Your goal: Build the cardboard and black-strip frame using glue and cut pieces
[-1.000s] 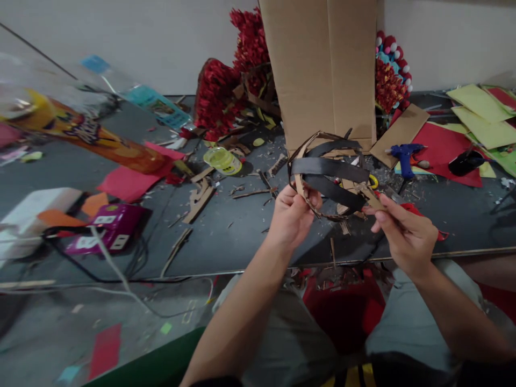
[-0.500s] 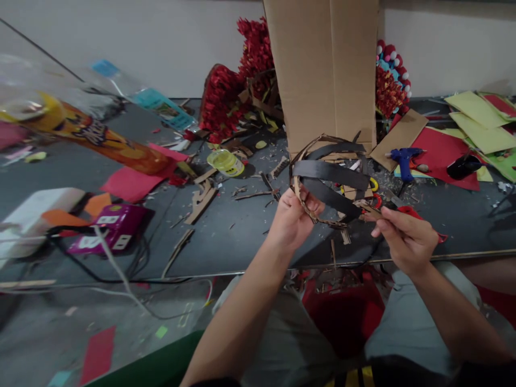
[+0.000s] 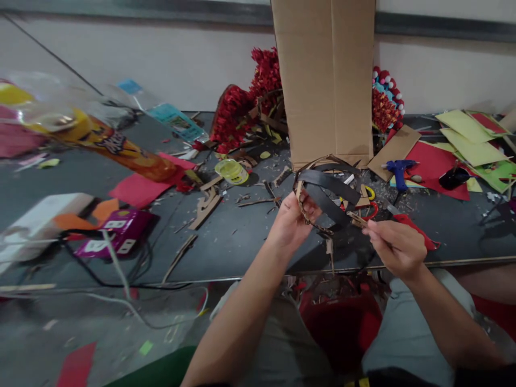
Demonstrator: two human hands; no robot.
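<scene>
I hold a curved frame of brown cardboard and black strips (image 3: 330, 188) above the dark table (image 3: 242, 236). My left hand (image 3: 291, 223) is closed on the frame's left rim. My right hand (image 3: 397, 246) pinches a cardboard strip end at the frame's right side. Red-handled scissors (image 3: 415, 230) lie on the table just behind my right hand. A tall upright cardboard sheet (image 3: 326, 80) stands right behind the frame.
A blue glue gun (image 3: 399, 171) and red, yellow and green paper sheets (image 3: 467, 145) lie at the right. Red tufted decorations (image 3: 245, 107), a tape roll (image 3: 231, 171) and cardboard scraps sit mid-table. A purple box (image 3: 116, 236), cables and an orange chip tube (image 3: 116, 148) are at the left.
The frame has come lower and closer to the table between my hands, and it tilted a little. The view has shifted, showing more of the wall.
</scene>
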